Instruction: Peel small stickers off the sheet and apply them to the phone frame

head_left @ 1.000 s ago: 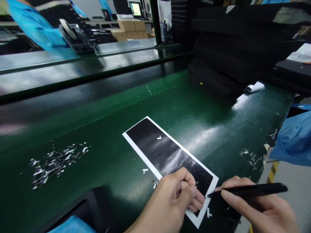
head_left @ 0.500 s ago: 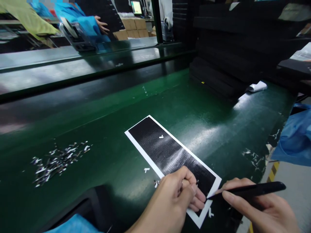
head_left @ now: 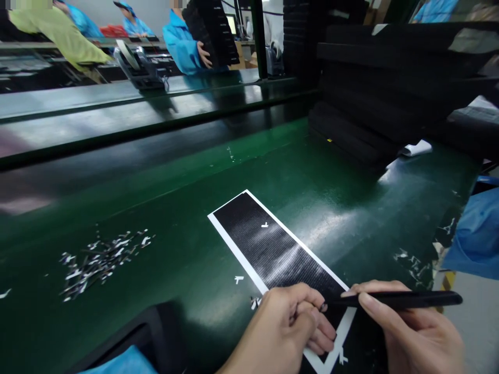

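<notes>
A black textured sheet with a white border [head_left: 253, 234] lies diagonally on the green table [head_left: 175, 202]. On its near part rests my left hand [head_left: 296, 322], fingers curled, with something small and dark at the index fingertip that is too small to name. My right hand [head_left: 413, 317] grips a slim black pen-like tool [head_left: 417, 299], its tip pointing left, close to my left fingertips. One small white scrap [head_left: 264, 225] sits on the sheet; another [head_left: 239, 279] lies left of it, and one [head_left: 342, 356] by its near corner.
A pile of black and white scraps [head_left: 105, 262] lies at the left. Stacked black foam-like blocks [head_left: 374, 93] stand at the back right, near a rolled white piece [head_left: 418, 148]. Behind the table are a tape dispenser [head_left: 140, 67] and people in blue and yellow-green clothing.
The tool's tip has moved from the sheet's near right border up and left to my left fingertips. The view has shifted slightly. A person behind now shows holding a black panel.
</notes>
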The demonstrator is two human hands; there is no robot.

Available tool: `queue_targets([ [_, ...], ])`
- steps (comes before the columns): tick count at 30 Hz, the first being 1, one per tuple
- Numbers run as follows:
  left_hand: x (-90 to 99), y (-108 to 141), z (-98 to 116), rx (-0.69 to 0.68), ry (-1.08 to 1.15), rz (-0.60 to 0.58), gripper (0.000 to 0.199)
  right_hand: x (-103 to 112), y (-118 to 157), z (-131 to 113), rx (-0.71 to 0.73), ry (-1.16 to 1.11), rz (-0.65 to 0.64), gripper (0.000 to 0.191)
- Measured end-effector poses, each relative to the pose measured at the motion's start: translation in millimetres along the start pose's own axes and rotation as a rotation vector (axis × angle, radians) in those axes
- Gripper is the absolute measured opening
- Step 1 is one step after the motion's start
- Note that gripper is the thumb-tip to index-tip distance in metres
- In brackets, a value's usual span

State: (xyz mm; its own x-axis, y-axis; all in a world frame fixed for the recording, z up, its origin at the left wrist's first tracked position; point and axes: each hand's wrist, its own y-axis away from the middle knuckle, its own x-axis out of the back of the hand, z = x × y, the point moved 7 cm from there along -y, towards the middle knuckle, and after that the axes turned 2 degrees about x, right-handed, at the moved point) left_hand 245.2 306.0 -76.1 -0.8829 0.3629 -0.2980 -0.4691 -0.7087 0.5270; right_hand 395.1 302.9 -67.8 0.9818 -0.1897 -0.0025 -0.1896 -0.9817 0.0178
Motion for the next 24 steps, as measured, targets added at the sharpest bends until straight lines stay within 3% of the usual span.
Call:
queue_targets([
  [11,-0.1,0.8,2.0,0.0,0.003,0.003,0.015,0.0,-0.9,-7.3,0.131,0.064,-0.015,0.009],
  [24,0.2,0.9,3.3,-0.012,-0.025,-0.004,0.013,0.7,-1.0,-3.8,0.083,0.085,0.01,0.005],
])
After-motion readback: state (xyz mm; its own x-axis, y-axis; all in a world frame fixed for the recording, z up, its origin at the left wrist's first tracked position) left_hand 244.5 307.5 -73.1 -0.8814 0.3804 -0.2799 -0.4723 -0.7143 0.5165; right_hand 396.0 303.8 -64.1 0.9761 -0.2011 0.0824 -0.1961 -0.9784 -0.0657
